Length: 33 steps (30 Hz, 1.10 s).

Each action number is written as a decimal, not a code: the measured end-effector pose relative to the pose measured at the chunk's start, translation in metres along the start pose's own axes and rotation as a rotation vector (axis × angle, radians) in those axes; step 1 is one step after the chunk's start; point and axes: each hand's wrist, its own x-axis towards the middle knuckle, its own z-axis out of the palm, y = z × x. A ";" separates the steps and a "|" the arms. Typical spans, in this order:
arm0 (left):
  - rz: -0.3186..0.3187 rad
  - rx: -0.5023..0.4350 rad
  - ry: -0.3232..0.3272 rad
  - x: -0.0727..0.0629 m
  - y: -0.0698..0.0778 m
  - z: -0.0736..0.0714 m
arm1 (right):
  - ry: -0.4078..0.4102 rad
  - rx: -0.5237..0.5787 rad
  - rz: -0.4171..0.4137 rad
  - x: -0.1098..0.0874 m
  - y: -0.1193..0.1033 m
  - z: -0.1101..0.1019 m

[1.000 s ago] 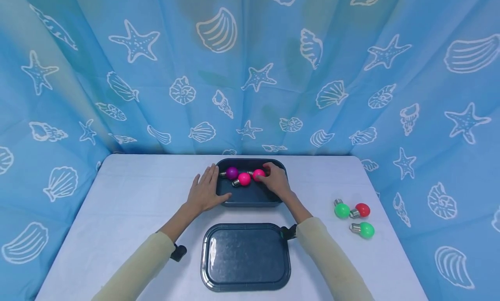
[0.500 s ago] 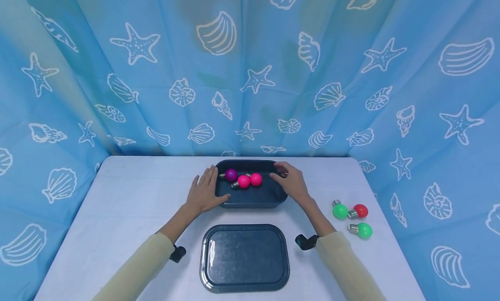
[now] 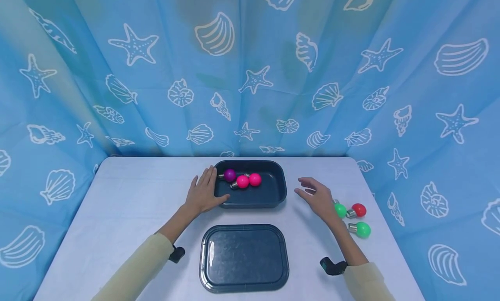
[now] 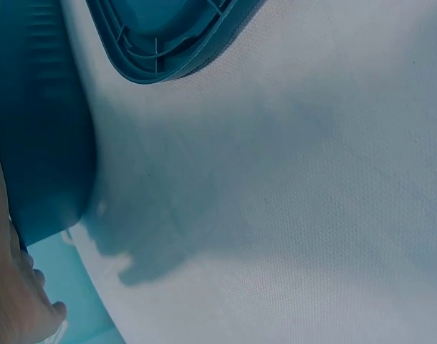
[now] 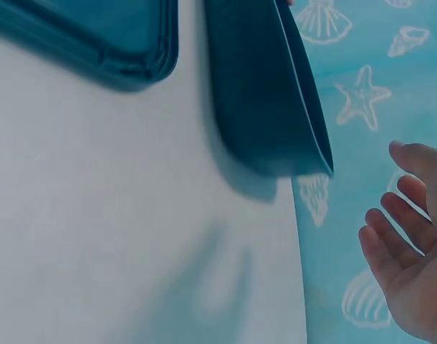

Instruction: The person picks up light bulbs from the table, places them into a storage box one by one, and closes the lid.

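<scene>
A dark blue rectangular box (image 3: 269,199) stands near the table's far edge. Inside it lie a purple light bulb (image 3: 229,175) and two pink light bulbs (image 3: 243,181), grouped toward the left. My left hand (image 3: 202,194) rests with straight fingers along the box's left end, thumb at the front rim. To the right of the box my right hand (image 3: 317,199) hovers over the table, fingers relaxed and holding nothing; the right wrist view shows the same bare palm (image 5: 419,265). Just beyond that hand lie two green bulbs (image 3: 363,230) and a red bulb (image 3: 358,210), one green bulb partly covered by it.
A dark blue lid (image 3: 244,257) lies flat on the white table (image 3: 129,197) in front of the box. Behind the table hangs a blue curtain (image 3: 250,106) with shells and starfish on it, close to the box's back side.
My right hand has let go of a pink bulb in the box, then drawn out over the right rim toward the loose bulbs. My left hand has stayed at the box.
</scene>
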 end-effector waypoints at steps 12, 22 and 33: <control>-0.001 -0.006 -0.002 0.000 -0.002 0.006 | 0.000 -0.108 0.131 -0.054 0.036 -0.069; 0.005 -0.022 0.014 0.002 -0.004 0.007 | 0.063 -0.087 0.228 -0.093 0.092 -0.101; 0.000 -0.002 -0.004 0.003 -0.002 0.004 | 0.047 -0.109 0.352 -0.117 0.127 -0.102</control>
